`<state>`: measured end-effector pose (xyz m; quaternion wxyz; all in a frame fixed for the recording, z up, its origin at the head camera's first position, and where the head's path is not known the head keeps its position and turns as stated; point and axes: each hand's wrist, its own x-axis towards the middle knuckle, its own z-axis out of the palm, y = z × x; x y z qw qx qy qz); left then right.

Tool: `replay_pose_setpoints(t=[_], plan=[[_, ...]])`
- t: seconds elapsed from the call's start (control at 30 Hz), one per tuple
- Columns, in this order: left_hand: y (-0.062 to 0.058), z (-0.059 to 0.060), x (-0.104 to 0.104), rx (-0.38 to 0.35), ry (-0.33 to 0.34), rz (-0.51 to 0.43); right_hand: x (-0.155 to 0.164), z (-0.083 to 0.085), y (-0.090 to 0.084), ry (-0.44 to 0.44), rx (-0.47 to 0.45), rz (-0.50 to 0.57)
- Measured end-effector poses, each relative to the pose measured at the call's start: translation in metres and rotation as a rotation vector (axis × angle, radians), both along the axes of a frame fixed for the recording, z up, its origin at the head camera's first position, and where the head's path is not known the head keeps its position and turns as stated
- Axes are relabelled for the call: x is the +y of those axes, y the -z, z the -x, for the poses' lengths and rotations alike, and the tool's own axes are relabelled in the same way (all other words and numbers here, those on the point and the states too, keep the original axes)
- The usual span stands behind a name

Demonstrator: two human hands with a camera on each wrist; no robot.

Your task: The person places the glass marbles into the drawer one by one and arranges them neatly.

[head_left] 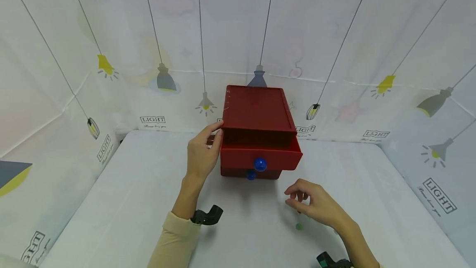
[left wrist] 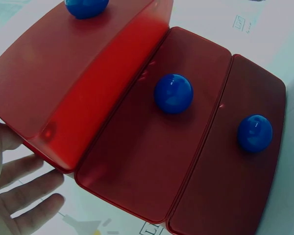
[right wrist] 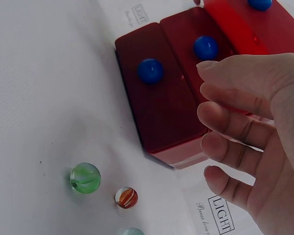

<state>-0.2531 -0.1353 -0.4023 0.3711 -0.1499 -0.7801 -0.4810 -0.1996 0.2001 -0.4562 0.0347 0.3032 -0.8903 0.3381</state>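
Drawers (head_left: 260, 135) sit at twelve o'clock on the table (head_left: 130, 202), top one pulled out; left hand (head_left: 202, 152) braces the side, fingers straight. Right hand (head_left: 316, 206) hovers at five o'clock, loosely curled and holding nothing, above the marbles (right wrist: 85, 177). Looks like the loading step: next calls for pinching one marble.

The red drawer box (head_left: 256, 131) blocks the middle of the counter (head_left: 130, 202), its top drawer (head_left: 260, 156) jutting forward. Bare counter lies open on both sides and in front. Marbles (right wrist: 85, 177) dot the surface near the right hand (head_left: 316, 206); the left hand (head_left: 202, 152) fills the box's left flank.
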Motion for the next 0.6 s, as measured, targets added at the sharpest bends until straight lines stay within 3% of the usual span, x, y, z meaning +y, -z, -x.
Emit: replay_pose_setpoints(t=[0.6], plan=[[-0.0010,0.0005,-0.0007,-0.016,0.008,0.003,-0.0020,0.0006,0.0002,0.002,0.013,-0.029]])
